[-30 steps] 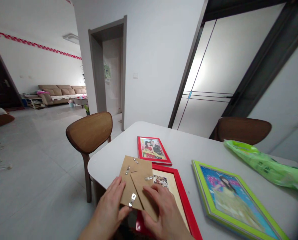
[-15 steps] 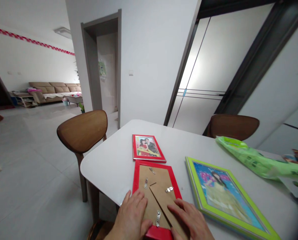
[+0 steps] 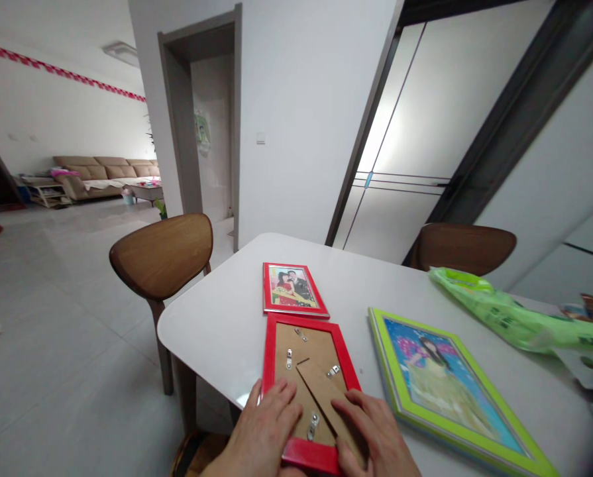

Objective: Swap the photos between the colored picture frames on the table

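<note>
A red picture frame (image 3: 271, 344) lies face down at the near edge of the table, its brown backing board and fold-flat stand flap showing. Several small metal turn clips sit around the board. My left hand (image 3: 264, 427) grips the frame's lower left, fingers on the board and thumb at the bottom edge. Across the stand flap (image 3: 321, 384), my right hand (image 3: 376, 430) curls its fingers over the right side, with its thumb by the flap's lower end. Touching the far edge is a second red picture frame (image 3: 296, 289), face up with a photo of two people.
A larger lime-green picture frame (image 3: 455, 391) lies face up to the right. Beyond it, a green plastic bag (image 3: 515, 318) is spread over the white table (image 3: 216, 318). Wooden chairs stand at the left (image 3: 167, 255) and far right (image 3: 468, 245).
My left thumb has slid from the backing board down to the frame's bottom edge. The clip nearest the hands looks slightly turned. My right hand has barely shifted.
</note>
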Action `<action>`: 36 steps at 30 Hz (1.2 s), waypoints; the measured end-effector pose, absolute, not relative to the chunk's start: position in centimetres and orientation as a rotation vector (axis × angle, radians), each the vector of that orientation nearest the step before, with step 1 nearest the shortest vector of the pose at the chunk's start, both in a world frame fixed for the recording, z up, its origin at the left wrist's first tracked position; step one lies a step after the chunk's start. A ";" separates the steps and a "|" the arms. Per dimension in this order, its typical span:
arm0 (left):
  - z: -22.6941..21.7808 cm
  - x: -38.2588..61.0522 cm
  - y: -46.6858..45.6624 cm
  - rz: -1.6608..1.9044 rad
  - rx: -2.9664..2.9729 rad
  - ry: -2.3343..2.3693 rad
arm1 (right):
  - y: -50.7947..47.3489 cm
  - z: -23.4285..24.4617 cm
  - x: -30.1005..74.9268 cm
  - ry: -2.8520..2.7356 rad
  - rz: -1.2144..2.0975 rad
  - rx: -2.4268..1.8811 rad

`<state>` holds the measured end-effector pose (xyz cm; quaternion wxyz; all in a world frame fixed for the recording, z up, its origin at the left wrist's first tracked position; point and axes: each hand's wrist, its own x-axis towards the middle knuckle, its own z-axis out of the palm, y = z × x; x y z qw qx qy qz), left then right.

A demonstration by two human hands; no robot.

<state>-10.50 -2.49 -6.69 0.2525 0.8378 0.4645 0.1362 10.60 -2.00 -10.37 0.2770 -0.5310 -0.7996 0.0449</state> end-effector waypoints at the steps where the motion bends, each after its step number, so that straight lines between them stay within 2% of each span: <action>1: -6.8 -10.5 -2.5 0.365 2.288 1.260 | -2.1 -10.4 10.6 -2.140 0.120 -1.430; 11: -6.8 -10.5 -2.2 0.333 2.314 1.291 | -0.9 -8.9 10.7 -2.179 0.186 -1.522; 18: -7.4 -10.8 -2.3 0.402 2.307 1.274 | 1.5 -8.2 10.1 -2.211 0.045 -1.706; 23: -7.6 -10.9 -2.2 0.355 2.304 1.246 | 1.4 -8.3 9.8 -2.262 0.133 -1.736; 32: -7.4 -11.0 -2.4 0.360 2.297 1.241 | 1.2 -8.8 10.7 -2.280 0.064 -1.689; 36: -7.7 -11.0 -2.3 0.383 2.291 1.240 | -0.6 -8.7 10.4 -2.381 -0.044 -1.414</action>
